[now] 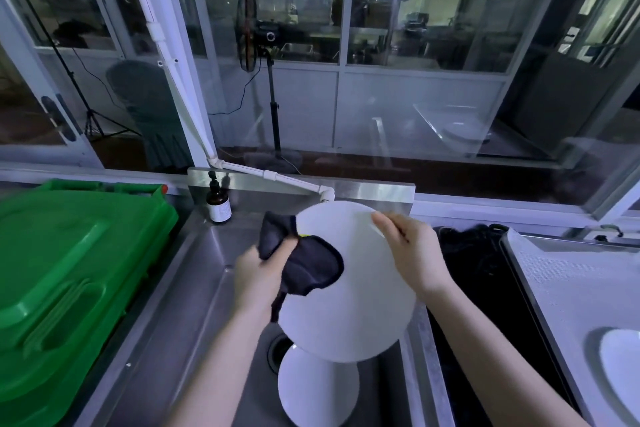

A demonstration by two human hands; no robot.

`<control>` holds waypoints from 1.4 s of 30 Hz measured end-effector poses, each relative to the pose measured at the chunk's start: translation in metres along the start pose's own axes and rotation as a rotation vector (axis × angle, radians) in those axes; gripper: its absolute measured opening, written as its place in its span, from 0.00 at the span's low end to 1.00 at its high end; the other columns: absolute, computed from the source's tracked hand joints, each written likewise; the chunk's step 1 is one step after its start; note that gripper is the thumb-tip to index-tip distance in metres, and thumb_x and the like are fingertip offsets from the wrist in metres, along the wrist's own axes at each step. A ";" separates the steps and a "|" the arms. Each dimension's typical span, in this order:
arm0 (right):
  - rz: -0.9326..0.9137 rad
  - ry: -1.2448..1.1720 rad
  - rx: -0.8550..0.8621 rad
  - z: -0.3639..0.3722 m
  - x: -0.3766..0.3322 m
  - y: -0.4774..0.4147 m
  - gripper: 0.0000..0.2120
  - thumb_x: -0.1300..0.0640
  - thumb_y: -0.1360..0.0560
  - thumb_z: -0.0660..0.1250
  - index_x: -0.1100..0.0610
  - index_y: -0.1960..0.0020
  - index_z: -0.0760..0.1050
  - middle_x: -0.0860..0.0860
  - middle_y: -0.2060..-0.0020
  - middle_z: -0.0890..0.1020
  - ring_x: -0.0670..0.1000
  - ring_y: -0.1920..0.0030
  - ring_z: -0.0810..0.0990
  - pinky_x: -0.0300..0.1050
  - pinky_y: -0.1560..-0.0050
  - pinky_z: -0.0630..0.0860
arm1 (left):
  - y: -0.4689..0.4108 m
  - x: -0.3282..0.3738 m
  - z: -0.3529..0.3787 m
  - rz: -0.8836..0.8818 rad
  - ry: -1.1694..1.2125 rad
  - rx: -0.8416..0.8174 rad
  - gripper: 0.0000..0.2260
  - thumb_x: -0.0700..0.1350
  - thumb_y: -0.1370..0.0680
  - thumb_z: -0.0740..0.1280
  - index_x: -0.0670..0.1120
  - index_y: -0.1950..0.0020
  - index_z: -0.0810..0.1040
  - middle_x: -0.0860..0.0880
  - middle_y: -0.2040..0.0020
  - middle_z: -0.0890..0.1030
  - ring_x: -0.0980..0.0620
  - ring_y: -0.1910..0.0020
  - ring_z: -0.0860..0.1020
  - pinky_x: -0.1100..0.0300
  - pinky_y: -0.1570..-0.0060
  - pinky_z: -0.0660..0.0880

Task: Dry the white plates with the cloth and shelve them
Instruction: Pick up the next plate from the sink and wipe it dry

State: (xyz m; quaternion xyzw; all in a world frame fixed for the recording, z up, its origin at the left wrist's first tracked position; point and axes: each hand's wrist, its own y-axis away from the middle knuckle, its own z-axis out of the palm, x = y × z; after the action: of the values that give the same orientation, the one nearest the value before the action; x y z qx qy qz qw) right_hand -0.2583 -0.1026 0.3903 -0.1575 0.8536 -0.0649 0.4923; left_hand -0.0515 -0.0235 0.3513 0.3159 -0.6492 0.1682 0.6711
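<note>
Round white plate (pixel 349 308): stiff, probably slippery and breakable; best held at the rim.
Dark soft cloth (pixel 304 267): limp, bunches easily.
Left hand (pixel 263 270): clutching the cloth.
Right hand (pixel 412 250): gripping the plate's far rim.

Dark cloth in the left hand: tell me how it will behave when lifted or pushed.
The dark fabric cloth is probably floppy: it bunches and droops round the left hand. Likely light, since a corner hangs freely. It should slide easily over the smooth round white plate.

White plate (pixel 360 305), dark navy cloth (pixel 311 267), green bin (pixel 69 253), brown bottle (pixel 218 199), steel-grey sink (pixel 194 288).
</note>
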 end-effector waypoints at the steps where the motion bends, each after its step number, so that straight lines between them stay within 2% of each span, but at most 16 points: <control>1: 0.047 -0.048 0.062 0.005 0.003 0.005 0.18 0.48 0.18 0.64 0.61 0.56 0.80 0.51 0.69 0.79 0.45 0.66 0.71 0.43 0.62 0.69 | 0.005 -0.006 0.003 -0.068 0.083 0.055 0.13 0.57 0.32 0.75 0.48 0.62 0.81 0.49 0.65 0.84 0.48 0.64 0.83 0.54 0.66 0.76; 5: 0.261 -0.324 0.343 0.028 0.007 0.032 0.18 0.50 0.18 0.62 0.51 0.65 0.77 0.44 0.72 0.77 0.44 0.68 0.71 0.45 0.64 0.68 | 0.016 -0.020 0.012 -0.185 0.202 0.123 0.08 0.51 0.27 0.74 0.48 0.58 0.79 0.45 0.57 0.83 0.48 0.61 0.82 0.57 0.64 0.76; 7: 0.314 -0.374 0.332 0.036 0.010 0.040 0.17 0.50 0.17 0.61 0.53 0.62 0.77 0.43 0.70 0.77 0.46 0.66 0.72 0.44 0.63 0.68 | 0.011 -0.019 0.007 -0.196 0.173 0.093 0.09 0.51 0.27 0.74 0.47 0.57 0.79 0.44 0.55 0.84 0.45 0.57 0.83 0.52 0.58 0.78; 10: 0.283 -0.394 0.073 0.021 0.012 0.031 0.18 0.48 0.19 0.64 0.63 0.55 0.76 0.50 0.66 0.76 0.49 0.62 0.73 0.46 0.60 0.68 | -0.002 -0.007 -0.008 -0.109 0.063 0.083 0.09 0.51 0.27 0.75 0.47 0.57 0.80 0.44 0.56 0.85 0.42 0.55 0.83 0.45 0.54 0.80; 13: 0.184 -0.271 -0.226 -0.006 0.000 0.007 0.18 0.41 0.23 0.68 0.56 0.54 0.80 0.46 0.65 0.81 0.47 0.63 0.79 0.43 0.60 0.73 | -0.009 0.014 -0.022 0.084 -0.077 -0.008 0.11 0.54 0.33 0.76 0.48 0.60 0.81 0.50 0.63 0.84 0.46 0.56 0.84 0.51 0.59 0.78; 17: -0.059 0.114 -0.414 0.000 -0.020 -0.007 0.25 0.43 0.21 0.66 0.61 0.64 0.65 0.49 0.69 0.64 0.47 0.67 0.62 0.46 0.64 0.60 | -0.010 0.038 -0.019 0.357 -0.380 -0.314 0.11 0.55 0.35 0.77 0.52 0.63 0.79 0.57 0.70 0.80 0.63 0.69 0.77 0.66 0.68 0.72; 19: -0.139 0.157 -0.382 0.010 -0.024 -0.004 0.24 0.45 0.20 0.66 0.57 0.66 0.60 0.47 0.70 0.60 0.46 0.68 0.58 0.44 0.66 0.58 | -0.008 0.039 -0.017 0.414 -0.441 -0.368 0.10 0.55 0.34 0.77 0.53 0.63 0.79 0.57 0.70 0.80 0.65 0.70 0.75 0.69 0.70 0.69; 22: -0.176 0.111 -0.317 0.009 -0.022 0.001 0.24 0.49 0.20 0.66 0.53 0.68 0.58 0.45 0.72 0.59 0.46 0.70 0.58 0.42 0.69 0.56 | -0.004 0.028 -0.020 0.326 -0.407 -0.289 0.10 0.59 0.34 0.75 0.56 0.62 0.79 0.57 0.69 0.81 0.62 0.70 0.78 0.61 0.68 0.71; 24: -0.082 0.044 -0.222 0.005 -0.016 0.003 0.25 0.49 0.20 0.66 0.58 0.68 0.60 0.46 0.72 0.60 0.45 0.70 0.58 0.43 0.69 0.55 | 0.003 0.011 -0.022 0.184 -0.283 -0.155 0.12 0.63 0.37 0.73 0.58 0.62 0.79 0.56 0.72 0.80 0.57 0.72 0.78 0.58 0.72 0.70; 26: 0.073 -0.112 -0.068 0.007 -0.009 0.008 0.25 0.49 0.19 0.66 0.65 0.65 0.62 0.51 0.71 0.62 0.48 0.69 0.60 0.46 0.67 0.56 | 0.014 -0.005 -0.020 0.012 -0.056 -0.035 0.17 0.64 0.40 0.73 0.52 0.63 0.81 0.52 0.71 0.81 0.50 0.71 0.80 0.53 0.73 0.75; 28: 0.170 -0.216 0.060 0.013 -0.002 0.017 0.25 0.49 0.19 0.65 0.64 0.65 0.62 0.51 0.70 0.63 0.47 0.69 0.60 0.45 0.69 0.56 | 0.017 -0.014 -0.017 -0.088 0.026 -0.008 0.21 0.62 0.41 0.74 0.47 0.61 0.82 0.46 0.64 0.85 0.45 0.61 0.84 0.44 0.60 0.81; 29: 0.178 -0.218 0.079 0.014 0.001 0.020 0.24 0.49 0.19 0.65 0.61 0.66 0.61 0.51 0.71 0.63 0.46 0.71 0.60 0.43 0.70 0.55 | 0.015 -0.015 -0.019 -0.097 0.002 -0.031 0.22 0.62 0.42 0.74 0.47 0.59 0.82 0.46 0.63 0.85 0.44 0.59 0.84 0.45 0.58 0.81; 34: -0.025 0.057 -0.199 0.008 -0.001 0.015 0.24 0.49 0.20 0.66 0.53 0.68 0.58 0.44 0.75 0.61 0.45 0.74 0.60 0.40 0.72 0.57 | -0.011 0.005 -0.030 0.117 -0.451 -0.354 0.23 0.61 0.45 0.77 0.48 0.59 0.81 0.51 0.63 0.85 0.53 0.61 0.84 0.54 0.58 0.78; 37: -0.190 0.152 -0.338 0.015 -0.010 0.015 0.24 0.50 0.20 0.67 0.52 0.69 0.57 0.45 0.73 0.60 0.44 0.72 0.60 0.41 0.69 0.58 | -0.014 0.013 -0.019 0.214 -0.695 -0.453 0.23 0.63 0.46 0.77 0.48 0.62 0.79 0.51 0.63 0.84 0.56 0.64 0.82 0.59 0.64 0.73; 39: -0.198 0.161 -0.289 0.012 -0.009 0.012 0.25 0.50 0.20 0.67 0.53 0.69 0.57 0.45 0.73 0.60 0.45 0.71 0.59 0.41 0.69 0.58 | -0.012 0.010 -0.019 0.197 -0.599 -0.408 0.20 0.61 0.42 0.77 0.48 0.61 0.80 0.51 0.64 0.84 0.55 0.64 0.82 0.59 0.64 0.73; 42: 0.008 -0.022 -0.023 0.007 -0.004 0.009 0.25 0.48 0.20 0.67 0.57 0.68 0.59 0.45 0.74 0.60 0.44 0.72 0.58 0.40 0.72 0.54 | -0.002 -0.004 -0.016 0.036 -0.141 -0.196 0.12 0.54 0.32 0.77 0.48 0.57 0.81 0.49 0.65 0.85 0.47 0.63 0.83 0.56 0.65 0.74</control>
State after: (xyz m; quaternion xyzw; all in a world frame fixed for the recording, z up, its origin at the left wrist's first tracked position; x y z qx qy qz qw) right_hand -0.2522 -0.0922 0.3880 -0.1606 0.8494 -0.0514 0.5001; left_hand -0.0381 -0.0137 0.3478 0.2484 -0.7135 0.0934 0.6484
